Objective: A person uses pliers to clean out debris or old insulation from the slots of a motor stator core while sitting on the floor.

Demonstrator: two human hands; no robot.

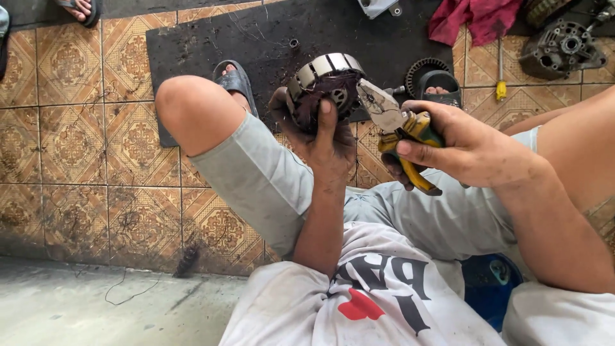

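From the head camera, looking down past my knees: my left hand is wrapped from below around a round motor stator, fingers curled up its near side and thumb pressed on its face, so that grip is closed firmly on it and holds it up above the black rubber mat. The stator's ring of pale metal segments faces up and away from me, with its dark windings toward my palm.

My right hand is closed around the yellow handles of a pair of pliers. The pliers lie just to the right of the stator, their long axis running from my right palm up and leftward. The tip of the grey head sits against the stator's right edge; whether the jaws are biting on a wire there I cannot tell. So the stator lies left of the pliers' nose, and the right hand is the working one.

Farther off on the tiled floor lie a red rag, a yellow-handled screwdriver and a grey motor housing.
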